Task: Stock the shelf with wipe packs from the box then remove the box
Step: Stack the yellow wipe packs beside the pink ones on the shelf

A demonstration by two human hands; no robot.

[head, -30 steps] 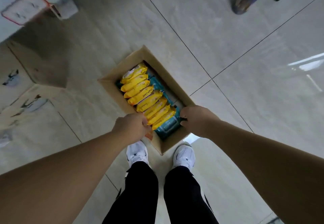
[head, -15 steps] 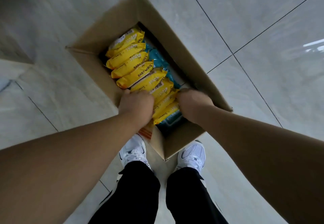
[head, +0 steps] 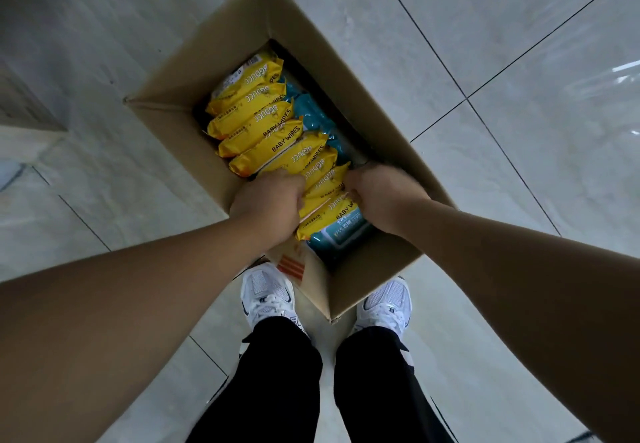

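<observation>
Both hands reach into the open cardboard box [head: 242, 30] on the tiled floor [head: 519, 44]; left hand [head: 268, 202] and right hand [head: 381, 196] clench the nearest yellow wipe packs [head: 327, 196] between them.

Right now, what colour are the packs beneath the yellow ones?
Teal packs, clearest in the head view.

Single head-worn wide-angle view, straight down and close over the open box [head: 242, 27], floor [head: 519, 113] around.
</observation>
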